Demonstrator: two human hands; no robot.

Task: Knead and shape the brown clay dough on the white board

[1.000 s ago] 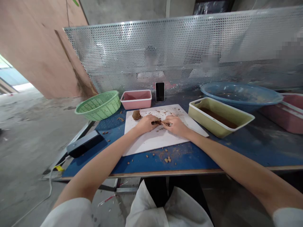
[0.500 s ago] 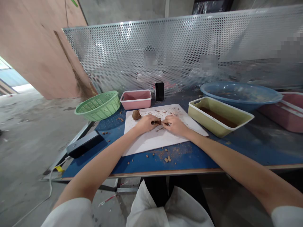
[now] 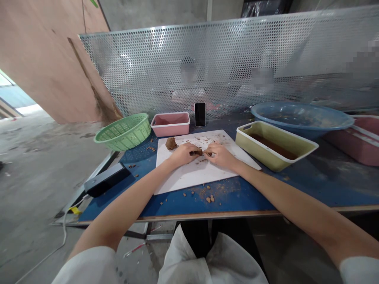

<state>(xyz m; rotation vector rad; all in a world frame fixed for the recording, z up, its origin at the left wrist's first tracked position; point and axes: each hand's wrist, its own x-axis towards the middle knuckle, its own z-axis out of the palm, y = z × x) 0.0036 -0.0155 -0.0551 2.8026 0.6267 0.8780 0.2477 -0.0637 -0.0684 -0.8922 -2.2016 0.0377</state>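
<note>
My left hand (image 3: 184, 154) is closed around a piece of brown clay (image 3: 199, 152) that has a dark hollow at its near end. Close beside it, my right hand (image 3: 220, 156) pinches a small brown bit (image 3: 207, 152), which looks like clay; its exact shape is hard to make out. Both hands rest low over a white board (image 3: 177, 179) strewn with brown crumbs. A rounded lump of clay (image 3: 171, 143) sits on the board's back left part, just beyond my left hand.
A green basket (image 3: 124, 134) and a pink bin (image 3: 170, 129) stand at the back left, near an upright phone (image 3: 200, 114). On the right are an olive bin (image 3: 266, 152) with brown contents and a blue basin (image 3: 302, 128). A black box (image 3: 106, 179) lies at the left edge.
The fingers of my right hand have shifted slightly at the small brown bit. Otherwise the hands and surrounding things stay nearly the same.
</note>
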